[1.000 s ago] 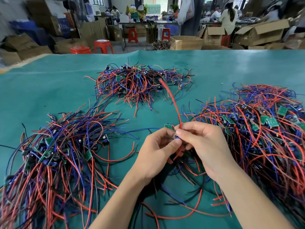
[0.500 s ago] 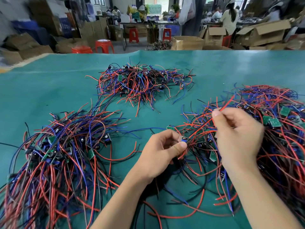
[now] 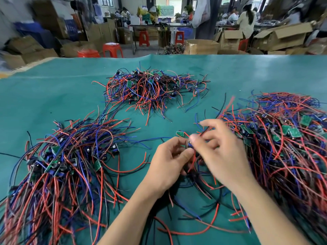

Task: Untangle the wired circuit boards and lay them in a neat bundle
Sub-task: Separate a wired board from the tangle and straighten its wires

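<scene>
Small green circuit boards with red, blue and black wires lie in three heaps on the teal table (image 3: 53, 96). One heap (image 3: 152, 91) is at the back middle, a larger one (image 3: 60, 167) spreads at the left, and a tangled one (image 3: 286, 138) fills the right. My left hand (image 3: 168, 165) grips a small bunch of boards and wires at the table's middle, with a green board (image 3: 180, 133) sticking up above its fingers. My right hand (image 3: 221, 152), blurred, meets it there, thumb and forefinger pinching at the same bunch; loose wires trail down under both wrists.
Beyond the table's far edge stand red stools (image 3: 113, 49), open cardboard boxes (image 3: 281, 36) and another workbench with people (image 3: 247, 20) at it. Bare teal cloth shows at the back left and back right of the table.
My right hand, which had reached out over the right heap pulling a red wire, has come back left to the bunch in my left hand. My left hand has stayed put.
</scene>
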The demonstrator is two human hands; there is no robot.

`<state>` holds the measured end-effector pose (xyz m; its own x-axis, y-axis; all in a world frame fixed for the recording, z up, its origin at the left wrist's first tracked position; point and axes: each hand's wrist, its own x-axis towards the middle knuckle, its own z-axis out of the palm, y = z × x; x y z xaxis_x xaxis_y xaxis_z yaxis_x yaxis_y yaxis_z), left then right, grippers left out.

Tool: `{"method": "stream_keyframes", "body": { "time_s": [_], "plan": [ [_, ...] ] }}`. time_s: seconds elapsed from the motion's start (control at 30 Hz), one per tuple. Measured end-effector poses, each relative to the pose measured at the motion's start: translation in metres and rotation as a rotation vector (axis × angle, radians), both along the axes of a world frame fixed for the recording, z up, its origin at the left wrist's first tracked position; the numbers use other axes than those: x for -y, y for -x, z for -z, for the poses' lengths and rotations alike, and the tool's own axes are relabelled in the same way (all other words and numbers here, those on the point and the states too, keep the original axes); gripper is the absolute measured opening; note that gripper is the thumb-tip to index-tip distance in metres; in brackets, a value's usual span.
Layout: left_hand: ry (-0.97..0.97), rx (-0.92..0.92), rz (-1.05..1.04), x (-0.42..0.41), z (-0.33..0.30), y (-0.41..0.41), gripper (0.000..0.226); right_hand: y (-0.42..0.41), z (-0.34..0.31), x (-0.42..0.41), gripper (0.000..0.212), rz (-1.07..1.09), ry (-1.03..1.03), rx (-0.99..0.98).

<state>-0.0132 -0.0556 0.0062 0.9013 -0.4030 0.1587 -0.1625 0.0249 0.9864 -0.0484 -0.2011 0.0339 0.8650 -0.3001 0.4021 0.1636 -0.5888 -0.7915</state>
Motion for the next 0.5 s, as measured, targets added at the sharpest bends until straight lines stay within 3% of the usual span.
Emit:
{"method": "stream_keyframes", "body": {
  "time_s": [0.1, 0.33, 0.5],
  "plan": [
    [0.006, 0.0, 0.0, 0.0003, 0.0003, -0.0001, 0.012, 0.0002, 0.0036, -0.0044, 0.018, -0.111, 0.103, -0.034],
    [0.017, -0.032, -0.019, 0.0006, 0.0004, 0.0004, 0.018, 0.0032, -0.0027, -0.002, 0.027, -0.1, 0.042, 0.046],
    [-0.024, -0.007, 0.006, 0.001, 0.0013, 0.0013, 0.018, 0.0041, -0.0054, -0.0016, 0.022, -0.019, 0.008, 0.193]
  ]
}}
